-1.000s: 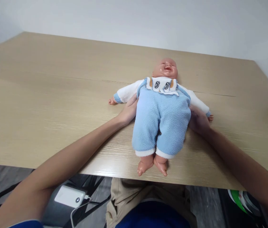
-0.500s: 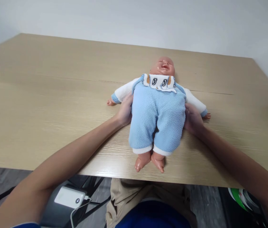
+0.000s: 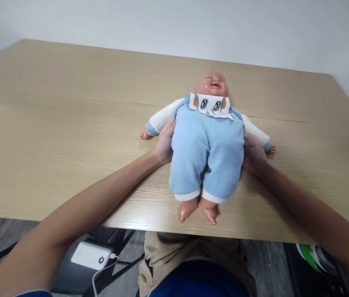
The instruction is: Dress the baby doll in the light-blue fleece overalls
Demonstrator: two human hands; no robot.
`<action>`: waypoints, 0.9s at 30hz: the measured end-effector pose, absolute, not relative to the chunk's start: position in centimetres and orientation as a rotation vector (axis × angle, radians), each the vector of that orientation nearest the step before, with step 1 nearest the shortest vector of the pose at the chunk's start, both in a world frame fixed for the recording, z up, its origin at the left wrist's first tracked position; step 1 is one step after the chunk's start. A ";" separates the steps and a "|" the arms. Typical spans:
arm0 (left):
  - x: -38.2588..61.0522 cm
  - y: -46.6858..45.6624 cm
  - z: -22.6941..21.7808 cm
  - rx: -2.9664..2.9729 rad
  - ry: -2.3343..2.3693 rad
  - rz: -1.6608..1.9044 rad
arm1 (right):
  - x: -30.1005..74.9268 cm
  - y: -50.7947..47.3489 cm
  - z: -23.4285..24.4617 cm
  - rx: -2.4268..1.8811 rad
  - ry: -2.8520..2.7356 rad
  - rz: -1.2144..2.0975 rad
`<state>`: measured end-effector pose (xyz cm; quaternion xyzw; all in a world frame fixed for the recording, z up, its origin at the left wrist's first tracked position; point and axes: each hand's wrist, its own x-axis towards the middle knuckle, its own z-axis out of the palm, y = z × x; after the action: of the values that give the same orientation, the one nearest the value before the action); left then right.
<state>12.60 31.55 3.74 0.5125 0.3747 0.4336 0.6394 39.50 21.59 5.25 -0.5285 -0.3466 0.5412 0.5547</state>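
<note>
Head view: both forearms reach in from the lower corners of the frame and converge at centre, wrists low on the table (image 3: 69,123). Left hand (image 3: 164,144) lies against one flank of the doll (image 3: 207,152), palm turned inward; right hand (image 3: 252,154) mirrors it on the opposite flank.

Doll lies on its back just right of frame centre, head toward the upper edge, bare feet close to the table's near edge. Head and feet are glossy moulded plastic. Suit is fuzzy pale-blue fleece with white cuffs, white sleeves and a bib printed with cartoon eyes. Tabletop is light wood-grain laminate, smooth and matt.

Each hand is clasped on the doll's torso, palm pressing the fleece; fingertips are tucked behind the body and hidden. Lower left, below the table edge: a white power bank (image 3: 91,255) with a cable.
</note>
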 end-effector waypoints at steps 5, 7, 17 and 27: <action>13.1 30.9 4.3 1.050 0.830 1.020 | 39.5 21.7 5.1 -1.247 -0.797 1.254; 13.1 31.0 4.6 1.069 0.817 1.015 | 39.5 21.8 5.2 -1.244 -0.802 1.247; 12.3 31.7 5.4 1.081 0.721 0.985 | 38.8 21.6 6.0 -1.222 -0.927 1.165; 11.7 32.7 4.2 1.121 0.788 0.961 | 38.7 21.8 5.8 -1.141 -0.920 1.065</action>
<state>11.69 32.67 4.25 0.4975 0.3495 0.4264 0.6697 38.66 21.81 5.80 -0.4955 -0.3996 0.4627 0.6170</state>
